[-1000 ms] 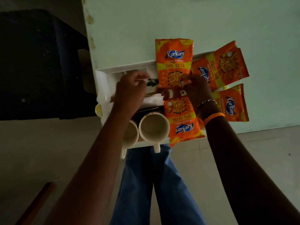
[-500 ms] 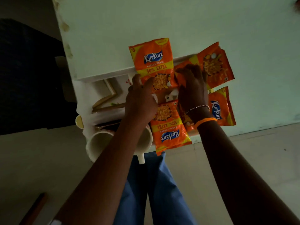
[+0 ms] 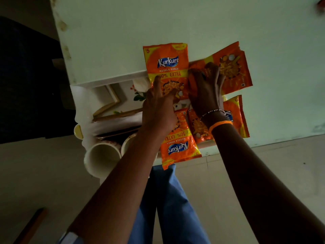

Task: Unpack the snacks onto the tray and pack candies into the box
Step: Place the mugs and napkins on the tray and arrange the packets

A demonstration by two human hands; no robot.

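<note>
Several orange Kurkure snack packets lie over the right end of a white flowered tray (image 3: 107, 81). One packet (image 3: 167, 62) sits at the far side, another (image 3: 232, 67) at the far right, a third (image 3: 179, 148) at the near edge and a fourth (image 3: 236, 117) at the right. My left hand (image 3: 158, 110) pinches the near end of the far packet between thumb and fingers. My right hand (image 3: 205, 88), with an orange wristband, grips the left end of the far-right packet, fingers spread over it. No candies or box are visible.
Two pale cups (image 3: 100, 159) lie on their sides at the tray's near left corner, the second partly hidden under my left arm. The tray rests on a pale green table (image 3: 193, 23), overhanging its near edge. Tiled floor and my blue trousers are below.
My left hand has moved from the tray's left part to the near end of the far packet. My right hand has slid up onto the far-right packet.
</note>
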